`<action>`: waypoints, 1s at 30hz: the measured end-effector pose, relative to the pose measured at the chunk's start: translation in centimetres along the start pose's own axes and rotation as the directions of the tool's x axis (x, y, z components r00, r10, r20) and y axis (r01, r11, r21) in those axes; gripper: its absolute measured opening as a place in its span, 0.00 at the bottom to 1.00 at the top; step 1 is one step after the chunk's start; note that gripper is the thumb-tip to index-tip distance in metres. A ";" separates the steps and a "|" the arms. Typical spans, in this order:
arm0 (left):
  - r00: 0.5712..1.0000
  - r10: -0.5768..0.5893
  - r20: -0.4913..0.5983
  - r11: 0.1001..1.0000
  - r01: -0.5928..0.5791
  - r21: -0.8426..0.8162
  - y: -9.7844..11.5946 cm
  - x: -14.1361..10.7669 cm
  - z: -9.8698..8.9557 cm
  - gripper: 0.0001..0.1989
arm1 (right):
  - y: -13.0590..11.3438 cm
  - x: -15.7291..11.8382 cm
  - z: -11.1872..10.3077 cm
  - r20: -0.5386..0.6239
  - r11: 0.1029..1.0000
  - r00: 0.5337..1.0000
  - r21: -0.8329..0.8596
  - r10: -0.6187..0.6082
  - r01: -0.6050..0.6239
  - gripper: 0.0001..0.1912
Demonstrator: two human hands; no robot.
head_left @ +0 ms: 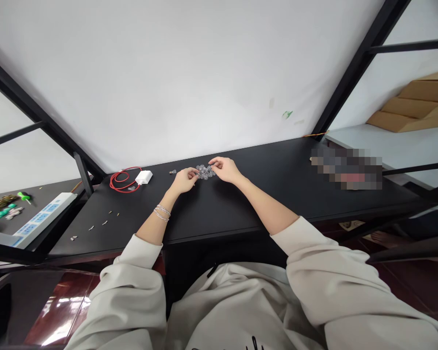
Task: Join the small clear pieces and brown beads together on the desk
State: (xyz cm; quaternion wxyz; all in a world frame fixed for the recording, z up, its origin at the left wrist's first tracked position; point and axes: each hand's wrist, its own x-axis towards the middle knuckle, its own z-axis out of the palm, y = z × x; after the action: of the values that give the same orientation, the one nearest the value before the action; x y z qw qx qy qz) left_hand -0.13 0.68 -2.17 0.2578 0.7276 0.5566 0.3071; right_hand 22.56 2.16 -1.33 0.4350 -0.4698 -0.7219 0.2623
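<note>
A small cluster of clear, roundish pieces point(206, 171) lies on the black table point(219, 209) near its back edge. My left hand point(185, 180) is at the cluster's left side, fingers curled, thumb and fingertips at the nearest pieces. From the right, my right hand point(225, 169) reaches the cluster with its fingers bent together and its tips touching the edge pieces. Whatever either hand pinches is too small to make out. One separate clear piece point(173, 171) rests just left of my left hand.
A white adapter point(144, 177) with a coiled red cable point(119, 181) sits to the left. Tiny bits point(105, 222) are scattered at the front left. A white power strip point(44, 218) is farther left. A pixelated object point(346, 167) lies right; cardboard point(412, 104) stands behind it.
</note>
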 end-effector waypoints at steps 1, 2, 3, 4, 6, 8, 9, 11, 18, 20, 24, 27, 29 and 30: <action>1.000 0.004 0.000 1.000 -0.004 0.000 0.0 0.0 0.0 0.12 | 0.0 0.0 0.0 0.000 1.000 1.000 0.001 0.001 -0.001 0.12; 1.000 0.008 0.000 1.000 -0.008 -0.002 0.0 0.0 0.0 0.12 | 0.0 0.0 0.0 0.000 1.000 1.000 0.003 0.001 -0.001 0.13; 1.000 0.010 0.000 1.000 -0.010 -0.005 0.0 -0.1 0.0 0.12 | 0.0 0.0 0.0 0.000 1.000 1.000 0.005 0.000 0.000 0.13; 1.000 0.012 -0.003 1.000 -0.012 -0.009 0.0 -0.1 0.0 0.12 | 0.0 0.0 0.0 0.000 1.000 1.000 0.006 -0.001 0.001 0.12; 1.000 0.017 -0.008 1.000 -0.017 -0.017 -0.1 0.0 0.0 0.11 | 0.0 0.0 0.0 0.001 1.000 1.000 0.007 -0.006 0.006 0.12; 1.000 0.027 -0.009 0.999 -0.027 -0.026 -0.2 0.0 0.0 0.11 | 0.0 0.0 0.0 0.003 1.000 1.000 0.008 -0.005 0.005 0.12; 0.999 0.031 -0.008 0.999 -0.031 -0.031 -0.2 0.0 0.1 0.10 | 0.0 0.0 0.0 0.003 1.000 1.000 0.008 -0.004 0.004 0.12; 0.999 0.033 -0.011 0.998 -0.033 -0.044 -0.3 0.1 0.1 0.10 | 0.0 0.0 0.0 0.002 1.000 1.000 0.008 -0.005 0.005 0.12; 0.999 0.028 -0.037 0.994 -0.031 -0.101 -0.3 0.1 0.2 0.07 | 0.1 0.1 0.0 0.005 1.000 1.000 0.010 -0.009 0.009 0.12; 0.999 0.027 -0.044 0.993 -0.032 -0.111 -0.2 0.0 0.2 0.07 | 0.1 0.1 0.1 0.005 1.000 1.000 0.012 -0.012 0.012 0.11; 0.998 0.018 -0.053 0.993 -0.024 -0.115 0.0 -0.1 0.3 0.08 | 0.1 0.0 0.1 0.007 1.000 1.000 0.014 -0.011 0.011 0.11; 0.998 0.026 -0.057 0.993 -0.032 -0.116 0.0 -0.2 0.3 0.09 | 0.1 0.0 0.1 0.009 1.000 1.000 0.016 -0.013 0.013 0.11; 0.998 0.032 -0.052 0.992 -0.038 -0.117 -0.1 -0.2 0.3 0.09 | 0.1 0.0 0.1 0.013 1.000 1.000 0.019 -0.013 0.013 0.12; 0.998 0.033 -0.049 0.992 -0.038 -0.117 -0.1 -0.1 0.4 0.10 | 0.1 0.1 0.1 0.015 1.000 1.000 0.019 -0.012 0.012 0.12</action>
State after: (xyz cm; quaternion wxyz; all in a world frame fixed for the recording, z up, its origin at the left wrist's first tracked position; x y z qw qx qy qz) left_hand 0.02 0.56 -2.53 0.2814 0.7136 0.5304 0.3610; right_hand 22.55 2.27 -1.47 0.4356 -0.4594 -0.7255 0.2699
